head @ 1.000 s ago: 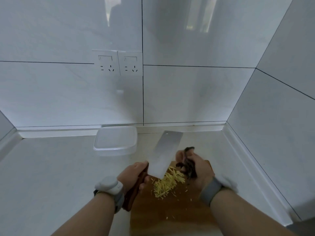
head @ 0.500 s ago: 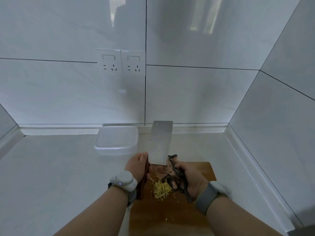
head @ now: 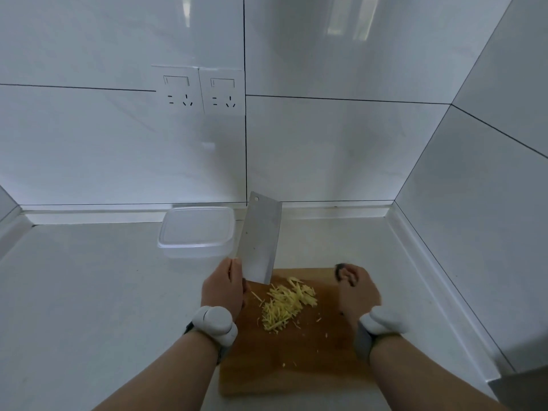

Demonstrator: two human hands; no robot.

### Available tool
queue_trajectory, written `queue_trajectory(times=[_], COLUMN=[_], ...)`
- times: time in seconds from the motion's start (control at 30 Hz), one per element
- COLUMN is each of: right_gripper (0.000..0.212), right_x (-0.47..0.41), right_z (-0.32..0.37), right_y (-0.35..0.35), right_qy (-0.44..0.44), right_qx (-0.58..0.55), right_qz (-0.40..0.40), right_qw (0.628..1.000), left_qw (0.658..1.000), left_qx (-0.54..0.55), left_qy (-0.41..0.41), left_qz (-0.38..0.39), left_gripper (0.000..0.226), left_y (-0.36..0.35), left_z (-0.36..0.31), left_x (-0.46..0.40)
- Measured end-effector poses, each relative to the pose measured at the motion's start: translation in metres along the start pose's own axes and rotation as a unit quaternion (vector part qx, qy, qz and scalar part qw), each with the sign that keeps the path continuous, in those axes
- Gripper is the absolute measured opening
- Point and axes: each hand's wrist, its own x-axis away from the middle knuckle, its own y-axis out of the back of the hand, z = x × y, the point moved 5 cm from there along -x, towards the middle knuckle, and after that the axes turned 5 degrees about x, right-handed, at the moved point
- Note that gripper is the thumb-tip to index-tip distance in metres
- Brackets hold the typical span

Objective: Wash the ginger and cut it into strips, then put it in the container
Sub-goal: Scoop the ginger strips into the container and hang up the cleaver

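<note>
A pile of pale yellow ginger strips (head: pixel 284 307) lies on the wooden cutting board (head: pixel 296 366), with loose bits scattered around it. My left hand (head: pixel 222 292) grips the handle of a steel cleaver (head: pixel 261 241), whose blade points up and away, its lower corner just above the board's far left. My right hand (head: pixel 355 292) rests at the board's right side, fingers curled round a dark patterned cloth (head: pixel 341 269) of which only a small part shows. The clear plastic container (head: pixel 195 229) stands behind the board to the left, with nothing visible in it.
The white counter runs to a tiled back wall and a tiled right wall meeting in a corner. Two wall sockets (head: pixel 198 90) sit above the container. A grey edge (head: pixel 522 390) shows at the lower right.
My right hand left the cleaver blade with the cloth and moved right, off the ginger. The cleaver stays raised in my left hand, now tilted slightly right.
</note>
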Motion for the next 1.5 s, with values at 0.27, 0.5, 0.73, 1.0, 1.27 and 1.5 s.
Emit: queue_trajectory(times=[0.27, 0.5, 0.73, 1.0, 1.27, 1.5], right_gripper=[0.042, 0.035, 0.02, 0.028, 0.034, 0.039], right_x=[0.032, 0.074, 0.085, 0.064, -0.01, -0.017], right_z=[-0.048, 0.0, -0.033, -0.011, -0.105, -0.088], right_y=[-0.038, -0.066, -0.064, -0.03, 0.058, 0.06], right_qy=[-0.048, -0.036, -0.229, -0.087, -0.16, -0.095], right_qx=[0.214, -0.059, -0.009, -0.094, 0.234, 0.326], right_qz=[0.057, 0.007, -0.027, -0.06, -0.054, -0.006], right_qw=[0.974, 0.998, 0.973, 0.99, 0.958, 0.941], left_qw=[1.0, 1.0, 1.0, 1.0, 0.988, 0.967], left_qx=[-0.013, -0.016, 0.002, -0.011, 0.066, 0.124], left_qy=[0.008, 0.001, -0.007, -0.02, 0.048, 0.127], left_qz=[-0.007, -0.014, -0.019, 0.001, 0.129, 0.18], left_gripper=[0.039, 0.037, 0.038, 0.037, 0.022, 0.023], left_y=[0.0, -0.006, -0.012, -0.026, -0.089, -0.141], left_z=[0.03, 0.035, 0.031, 0.023, -0.001, -0.019], left_x=[0.009, 0.003, -0.002, -0.002, 0.026, 0.029])
